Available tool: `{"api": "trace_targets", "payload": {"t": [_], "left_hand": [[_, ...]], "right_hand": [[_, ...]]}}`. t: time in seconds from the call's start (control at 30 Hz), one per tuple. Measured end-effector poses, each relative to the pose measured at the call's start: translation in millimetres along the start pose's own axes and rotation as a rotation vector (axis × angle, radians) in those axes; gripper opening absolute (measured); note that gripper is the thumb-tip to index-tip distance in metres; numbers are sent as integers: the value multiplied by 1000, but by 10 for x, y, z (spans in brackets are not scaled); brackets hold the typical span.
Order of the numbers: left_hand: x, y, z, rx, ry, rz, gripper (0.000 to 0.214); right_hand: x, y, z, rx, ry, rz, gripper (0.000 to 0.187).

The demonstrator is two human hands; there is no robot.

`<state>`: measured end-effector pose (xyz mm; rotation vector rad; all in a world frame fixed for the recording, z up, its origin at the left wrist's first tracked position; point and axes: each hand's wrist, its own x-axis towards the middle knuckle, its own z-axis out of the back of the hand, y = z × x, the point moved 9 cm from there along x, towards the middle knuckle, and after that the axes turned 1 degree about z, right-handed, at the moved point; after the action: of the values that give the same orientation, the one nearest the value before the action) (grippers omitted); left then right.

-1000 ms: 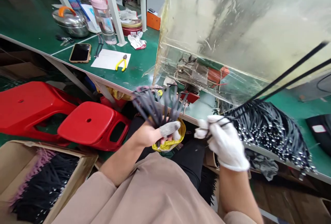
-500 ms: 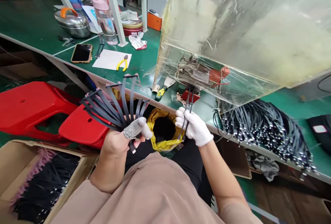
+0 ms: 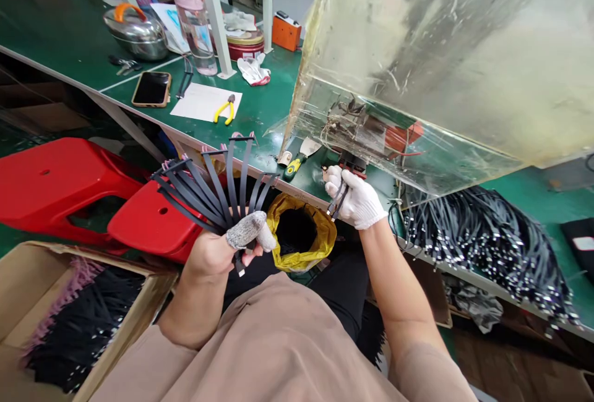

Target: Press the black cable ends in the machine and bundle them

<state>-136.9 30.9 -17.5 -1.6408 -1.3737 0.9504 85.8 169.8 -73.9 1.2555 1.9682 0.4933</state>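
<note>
Your left hand point(image 3: 208, 260) is closed around the base of a fan of black straps point(image 3: 218, 192). Its thumb, capped in a grey knit cot point(image 3: 249, 231), presses across them, and the other fingers curl under. The straps spread up and outward past your fingertips, and one metal-tipped end pokes out below your fist.

Your right hand point(image 3: 357, 199), in a white glove, is closed on a thin pair of black strips point(image 3: 337, 201), which show between the gloved fingers point(image 3: 333, 180). Just past those fingertips sit a red block point(image 3: 352, 172) and a plastic-wrapped machine point(image 3: 371, 133). A scraper point(image 3: 297, 159) lies on the green bench point(image 3: 273, 89) just left of them.

A yellow bag point(image 3: 297, 241) sits below and between your two hands. To the right of your gloved fingers, a heap of metal-tipped straps point(image 3: 482, 247) lies over the bench edge. Beyond your left fingers are two red stools point(image 3: 148, 219). Below them, a cardboard box point(image 3: 78, 272) holds more black and pink straps. Further out on the bench, yellow pliers point(image 3: 224, 110) rest on a sheet of paper point(image 3: 195, 102), near a phone point(image 3: 151, 89).
</note>
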Motion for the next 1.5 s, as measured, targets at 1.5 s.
{"api": "trace_targets", "payload": {"t": [1.5], "left_hand": [[-537,2020,-3,370,212,769,54]], "right_hand": [[92,-1626,1341,-129,-517,-103,31]]}}
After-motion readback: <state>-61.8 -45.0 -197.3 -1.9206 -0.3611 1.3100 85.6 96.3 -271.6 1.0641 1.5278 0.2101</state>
